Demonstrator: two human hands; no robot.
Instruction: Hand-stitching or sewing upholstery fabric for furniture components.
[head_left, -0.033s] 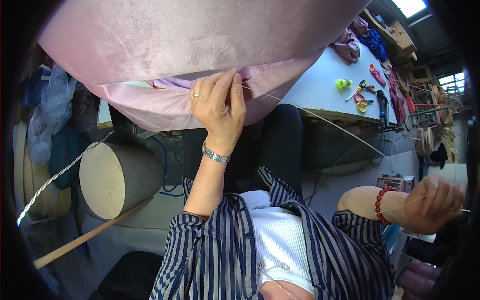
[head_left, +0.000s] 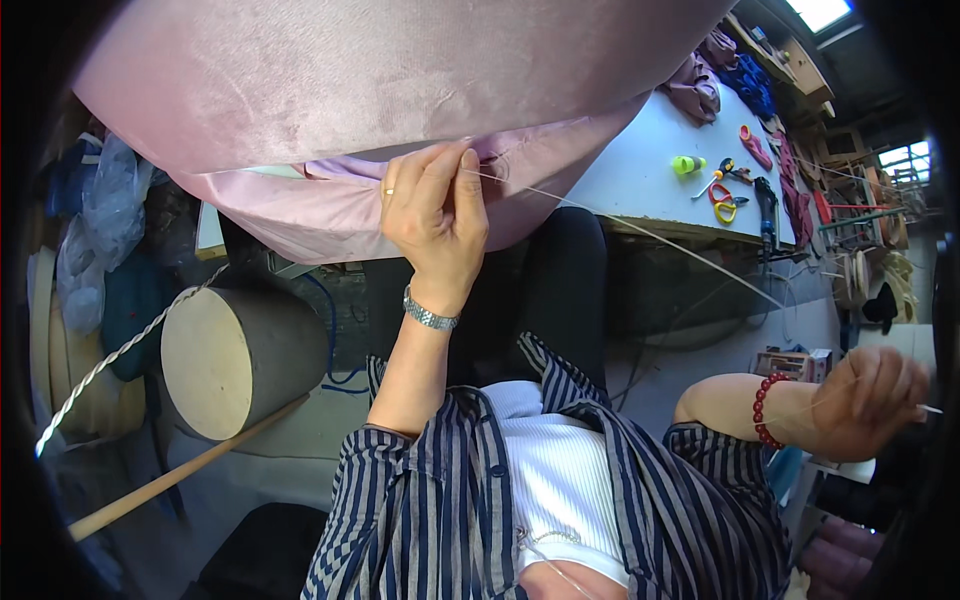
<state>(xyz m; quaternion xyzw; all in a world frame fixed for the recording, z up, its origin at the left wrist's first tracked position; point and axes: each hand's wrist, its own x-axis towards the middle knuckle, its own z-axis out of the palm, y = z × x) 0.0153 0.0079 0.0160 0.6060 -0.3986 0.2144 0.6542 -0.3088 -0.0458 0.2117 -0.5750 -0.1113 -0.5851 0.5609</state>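
Observation:
A large pink velvet upholstered piece (head_left: 400,80) fills the top of the view. An open seam gapes along its lower side, above a pink fabric flap (head_left: 300,215). My left hand (head_left: 435,205) is closed at this seam, its fingertips pinching the fabric edge. A pale thread (head_left: 640,230) leaves the seam beside these fingertips and runs taut toward the right. Far out at the right, my right hand (head_left: 865,400) is closed and slightly blurred. From its fingers sticks a slim, bright needle (head_left: 930,409); fine thread trails near the wrist.
A white table (head_left: 630,180) at the right carries scissors (head_left: 723,205), a screwdriver (head_left: 710,183), a yellow-green spool (head_left: 687,164) and pink cloth (head_left: 695,90). At the left stand a grey cylinder (head_left: 280,350), a wooden pole (head_left: 190,465) and a twisted cord (head_left: 120,350).
My right hand has shifted slightly and its needle is tilted differently. A small thread loop near the seam looks different. My left hand stays in nearly the same place.

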